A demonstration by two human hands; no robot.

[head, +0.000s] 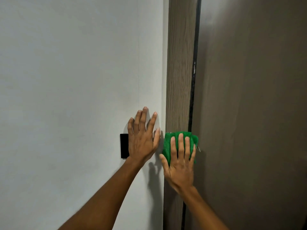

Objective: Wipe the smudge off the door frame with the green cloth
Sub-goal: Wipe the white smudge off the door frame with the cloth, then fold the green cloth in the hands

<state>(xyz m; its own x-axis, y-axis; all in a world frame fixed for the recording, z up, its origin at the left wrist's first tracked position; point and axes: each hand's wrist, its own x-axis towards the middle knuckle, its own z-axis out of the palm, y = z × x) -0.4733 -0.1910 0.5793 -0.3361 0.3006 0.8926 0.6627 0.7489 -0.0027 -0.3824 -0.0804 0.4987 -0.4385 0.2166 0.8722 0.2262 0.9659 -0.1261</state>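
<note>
green cloth [167,143]: bunched, pressed flat on frame | door frame [180,72]: wood-grain, upright

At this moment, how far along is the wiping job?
Done: the green cloth is up against the door frame. In hand: the right hand presses it flat there, while the left hand braces on the wall. Left: unclear; the smudge is not visible.

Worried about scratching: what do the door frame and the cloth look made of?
Door frame: wood or wood-look laminate, matte, with visible grey-brown grain; which one is unclear. Green cloth: soft, nubby weave, probably microfibre, pressed flat under the right hand.
</note>
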